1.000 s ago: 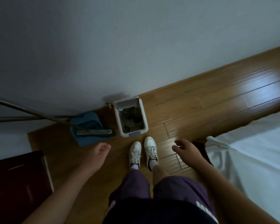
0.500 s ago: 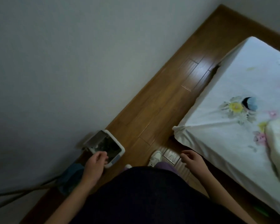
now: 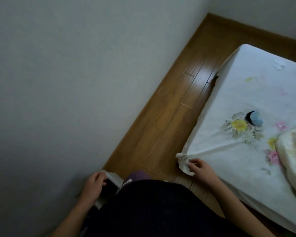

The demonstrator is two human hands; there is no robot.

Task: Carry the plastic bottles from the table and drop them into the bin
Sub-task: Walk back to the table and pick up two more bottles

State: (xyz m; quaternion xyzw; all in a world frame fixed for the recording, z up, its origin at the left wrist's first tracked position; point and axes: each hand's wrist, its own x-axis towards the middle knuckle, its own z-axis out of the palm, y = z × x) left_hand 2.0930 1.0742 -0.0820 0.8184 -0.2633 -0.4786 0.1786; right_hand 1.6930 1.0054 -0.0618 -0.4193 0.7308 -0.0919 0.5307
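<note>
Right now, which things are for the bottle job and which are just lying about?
For the job: the bin, low by the wall and mostly hidden. No bottles show.

Just lying about: the flowered bed sheet; the cream bedding on it; the small blue and black thing on the sheet.

No legible txt, labels, brand names or nos. anywhere in view. White marks [image 3: 126, 181] on purple trouser leg [image 3: 139, 174]: poss. lettering, but too blurred & mostly hidden, can't read. Flower print on bed sheet [image 3: 229, 151]: pics only, no letters made out.
</note>
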